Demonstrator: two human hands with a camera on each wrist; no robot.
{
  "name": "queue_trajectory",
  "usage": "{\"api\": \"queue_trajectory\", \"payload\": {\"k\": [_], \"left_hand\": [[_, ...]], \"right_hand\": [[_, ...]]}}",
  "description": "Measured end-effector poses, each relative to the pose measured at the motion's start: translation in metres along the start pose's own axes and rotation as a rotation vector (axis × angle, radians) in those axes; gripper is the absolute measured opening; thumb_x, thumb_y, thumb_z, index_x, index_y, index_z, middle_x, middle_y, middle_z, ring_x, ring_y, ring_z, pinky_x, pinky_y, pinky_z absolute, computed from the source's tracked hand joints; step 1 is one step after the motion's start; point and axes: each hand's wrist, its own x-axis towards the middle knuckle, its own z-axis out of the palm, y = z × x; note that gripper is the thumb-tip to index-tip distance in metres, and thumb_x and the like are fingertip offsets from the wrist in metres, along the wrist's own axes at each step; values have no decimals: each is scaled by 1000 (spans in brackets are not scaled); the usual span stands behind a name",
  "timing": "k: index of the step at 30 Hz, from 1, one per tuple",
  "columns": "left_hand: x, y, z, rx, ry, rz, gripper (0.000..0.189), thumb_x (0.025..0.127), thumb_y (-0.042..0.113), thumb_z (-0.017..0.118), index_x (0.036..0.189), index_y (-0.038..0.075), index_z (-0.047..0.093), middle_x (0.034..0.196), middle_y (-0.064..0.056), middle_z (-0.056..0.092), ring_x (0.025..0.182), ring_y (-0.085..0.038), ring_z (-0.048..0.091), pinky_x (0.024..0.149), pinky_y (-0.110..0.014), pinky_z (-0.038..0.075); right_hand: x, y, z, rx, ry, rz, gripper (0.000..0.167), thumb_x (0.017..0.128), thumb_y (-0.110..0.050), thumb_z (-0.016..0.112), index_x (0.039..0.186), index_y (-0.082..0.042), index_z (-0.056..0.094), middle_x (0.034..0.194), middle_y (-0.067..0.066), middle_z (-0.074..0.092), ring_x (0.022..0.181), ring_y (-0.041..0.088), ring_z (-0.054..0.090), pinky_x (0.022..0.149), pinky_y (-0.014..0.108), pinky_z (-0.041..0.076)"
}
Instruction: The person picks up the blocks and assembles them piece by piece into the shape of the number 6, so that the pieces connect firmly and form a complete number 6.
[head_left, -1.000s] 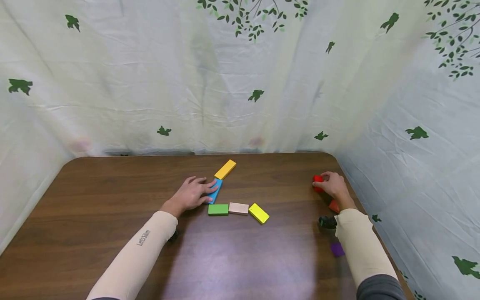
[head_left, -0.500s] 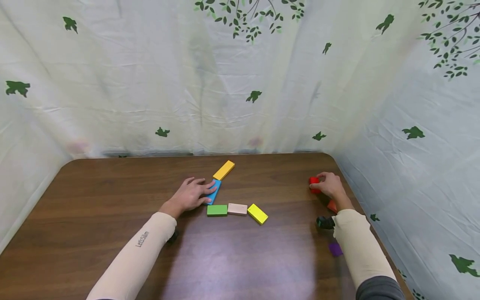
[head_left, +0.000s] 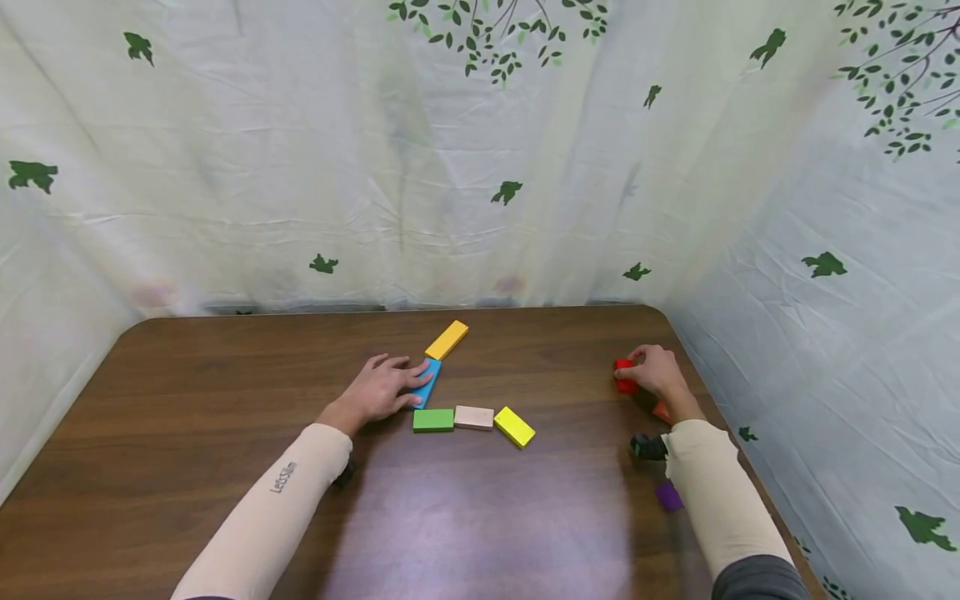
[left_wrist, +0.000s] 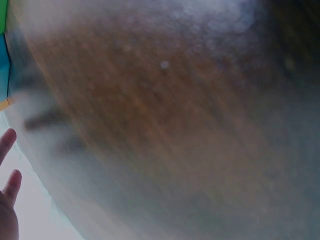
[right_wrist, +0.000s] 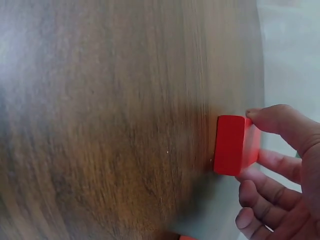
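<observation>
In the head view my left hand (head_left: 381, 388) rests on a blue block (head_left: 428, 383), fingers spread, with thumb and index finger touching it. The blue block lies at a slant; its far end meets an orange-yellow block (head_left: 447, 339) and its near end a green block (head_left: 433, 420). Over at the right, my right hand (head_left: 656, 370) pinches a red block (head_left: 624, 377). The right wrist view shows the thumb at one side of this red block (right_wrist: 230, 145) and fingers at the other, its narrow face toward the camera. Only two left fingertips show in the left wrist view.
A pale pink block (head_left: 474, 417) and a tilted yellow block (head_left: 514, 427) continue the row right of the green one. An orange-red block (head_left: 662, 412) lies partly hidden by the right wrist, and a purple block (head_left: 669, 497) beside the sleeve. Hanging cloth borders the brown table (head_left: 225, 375).
My right hand has shifted slightly left with the red block, more of which now shows. My left hand stays on the blue block. The whole head view has drifted a little.
</observation>
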Motion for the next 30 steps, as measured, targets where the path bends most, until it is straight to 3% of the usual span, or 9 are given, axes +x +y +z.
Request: {"api": "queue_trajectory", "payload": {"k": [7,14,30], "left_hand": [[0,-1,2,8,2,9,54,94,35,60,144,15,47,150,-8,41,133,-42,39,106,-63,23],[-1,-4,3,14,14,18,55,94,36,60,143,16,48,149,-8,42,132,-42,40,106,-63,24],[-1,-6,5,-24,39,17,55,92,34,63,142,15,50,148,-9,44,132,-43,40,105,-64,25]], "right_hand": [[-8,-7,-1,1,-12,-20,44,80,-29,72,105,6,61,97,23,60,87,35,51,68,35,49],[-10,-11,7,-25,5,-37,42,80,-26,72,108,4,63,99,22,63,87,33,56,71,38,50],[-26,-27,21,-36,-18,-126,40,76,-24,76,103,4,65,89,16,67,78,27,59,65,33,51]]}}
